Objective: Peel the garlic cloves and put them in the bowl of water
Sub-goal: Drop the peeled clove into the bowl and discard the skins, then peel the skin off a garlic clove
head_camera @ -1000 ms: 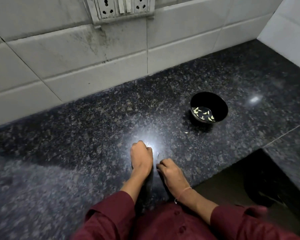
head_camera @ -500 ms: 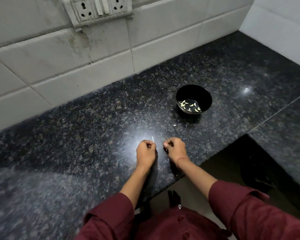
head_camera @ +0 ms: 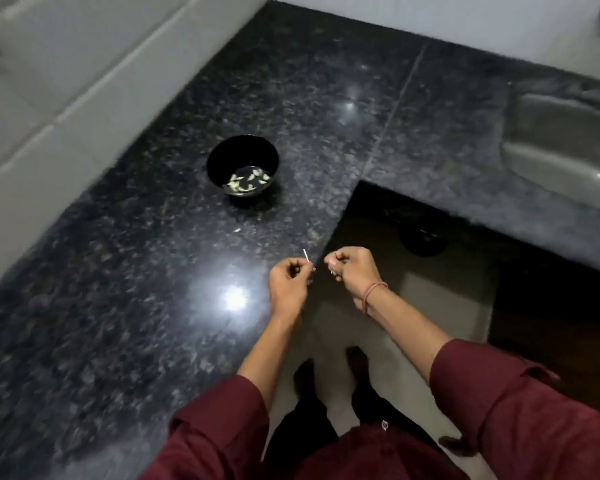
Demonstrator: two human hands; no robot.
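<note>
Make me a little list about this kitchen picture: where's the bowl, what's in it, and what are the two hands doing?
bowl: black bowl standing on the dark speckled counter, beyond both hands
inside it: pale garlic cloves at the bottom
left hand: pinches a thin pale sliver
right hand: fingers curled round a small pale piece, too blurred to name
also there: sink at the far right

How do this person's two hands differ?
The left hand pinches a thin pale sliver pointing up; the right hand, also curled, shows no clear contents. The right wrist, unlike the left, wears a thin red bangle. Both hover by the speckled black counter's edge.
</note>
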